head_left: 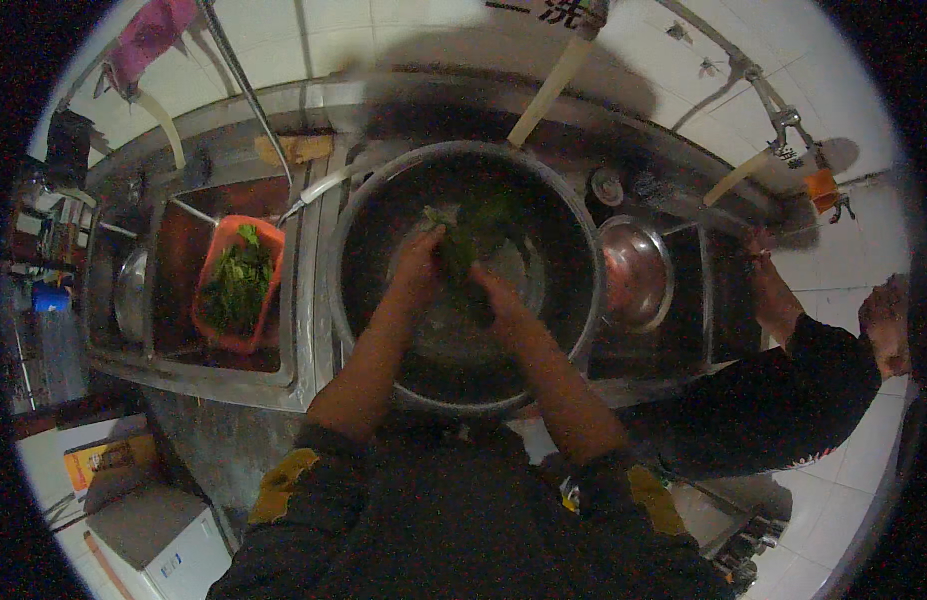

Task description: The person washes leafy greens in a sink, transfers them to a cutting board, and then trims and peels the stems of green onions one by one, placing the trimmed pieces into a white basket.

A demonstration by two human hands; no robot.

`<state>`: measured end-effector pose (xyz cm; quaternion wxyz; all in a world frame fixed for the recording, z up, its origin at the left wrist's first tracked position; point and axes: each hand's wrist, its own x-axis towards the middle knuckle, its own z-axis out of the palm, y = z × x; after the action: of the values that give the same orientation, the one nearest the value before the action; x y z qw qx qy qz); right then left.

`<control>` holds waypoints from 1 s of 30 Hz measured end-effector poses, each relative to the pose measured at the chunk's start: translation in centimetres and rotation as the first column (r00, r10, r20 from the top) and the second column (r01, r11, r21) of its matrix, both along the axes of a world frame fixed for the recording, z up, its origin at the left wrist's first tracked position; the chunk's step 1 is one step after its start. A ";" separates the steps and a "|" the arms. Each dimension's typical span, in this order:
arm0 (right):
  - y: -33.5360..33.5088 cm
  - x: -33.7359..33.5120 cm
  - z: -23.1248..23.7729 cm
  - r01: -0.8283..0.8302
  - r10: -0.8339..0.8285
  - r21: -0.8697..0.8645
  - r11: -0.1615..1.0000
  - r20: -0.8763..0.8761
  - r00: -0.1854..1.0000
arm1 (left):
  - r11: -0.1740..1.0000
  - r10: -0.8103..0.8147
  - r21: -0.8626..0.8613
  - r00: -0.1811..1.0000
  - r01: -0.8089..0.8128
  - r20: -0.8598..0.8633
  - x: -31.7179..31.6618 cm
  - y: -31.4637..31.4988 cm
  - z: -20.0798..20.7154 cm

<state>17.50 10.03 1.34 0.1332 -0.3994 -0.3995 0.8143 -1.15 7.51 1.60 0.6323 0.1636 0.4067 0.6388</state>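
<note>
Both my hands are inside a large round metal basin (336, 285) in front of me. Between them is a dark bunch of leafy greens (462, 265), its lower end lost in shadow. My left hand (420, 258) has its fingers curled round the bunch on its left side, near a paler tip. Lower down, my right hand (496, 296) grips the same bunch from the right. More dark green leaves (492, 212) show deeper in the basin, blurred by the dim light. Most of my fingertips are hidden by the greens.
An orange plastic basket (276, 318) with cut greens stands in the left sink. A steel bowl (652, 275) sits in the right sink beside a co-worker's bare arm (776, 300). Pale hoses (554, 92) hang from taps above, and a yellow-brown piece (302, 149) lies on the back ledge.
</note>
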 end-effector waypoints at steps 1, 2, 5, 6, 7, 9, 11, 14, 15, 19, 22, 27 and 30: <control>0.6 0.0 0.9 -0.118 0.123 0.218 0.969 -0.008 0.992 | 1.000 0.014 -0.026 0.997 -0.012 0.074 0.1 0.4 1.0; 0.9 0.2 1.8 -0.155 0.157 0.207 0.966 0.005 0.988 | 1.000 0.027 -0.012 0.985 -0.025 0.169 0.4 0.5 2.0; 1.5 0.0 4.4 -0.135 0.142 -0.150 0.979 0.034 0.989 | 0.999 0.033 0.032 0.969 -0.042 0.245 0.8 0.4 4.8; 1.5 -0.1 5.0 -0.117 0.133 -0.261 0.958 0.043 0.990 | 0.995 0.021 0.085 0.968 -0.044 0.251 0.8 0.4 5.7; 1.4 -0.4 5.4 -0.146 0.159 -0.254 0.956 0.031 0.987 | 0.998 0.033 0.049 0.970 -0.047 0.242 0.8 0.4 6.3; 1.0 -0.7 5.7 -0.170 0.168 -0.186 0.968 -0.028 0.985 | 0.993 0.019 0.106 0.964 -0.048 0.264 0.8 0.5 7.2; 0.5 -1.0 5.6 -0.151 0.141 -0.065 0.986 -0.132 0.981 | 0.998 -0.006 0.055 0.974 -0.007 0.225 0.8 0.6 7.5; 0.0 -1.4 5.3 -0.116 0.088 -0.139 0.983 -0.195 0.977 | 0.996 -0.049 0.078 0.994 0.042 0.101 1.0 0.8 7.4; -0.1 -1.5 5.4 -0.130 0.110 -0.123 0.984 -0.156 0.982 | 0.996 -0.068 0.056 0.997 0.066 0.045 1.0 0.7 7.4; -0.5 -2.0 6.7 -0.211 0.210 -0.067 0.975 -0.011 0.978 | 0.987 -0.155 0.000 0.960 0.159 -0.233 0.8 0.0 8.4; -0.1 -2.1 7.8 -0.401 0.370 0.178 0.898 0.186 0.910 | 0.979 -0.204 -0.081 0.922 0.187 -0.330 0.4 -0.7 9.6; 0.5 -2.0 6.9 -0.724 0.559 0.254 0.642 0.492 0.668 | 0.972 -0.214 -0.101 0.977 0.214 0.010 0.4 -1.4 8.1; -0.2 -2.2 5.9 -0.739 0.543 0.527 0.421 0.506 0.670 | 0.937 -0.251 -0.300 0.944 0.180 -0.216 0.7 -1.4 4.5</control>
<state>15.29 9.80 7.19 -0.1039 -0.2347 -0.8103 0.5269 -0.47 6.09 6.10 0.6589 0.1974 0.5477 0.4763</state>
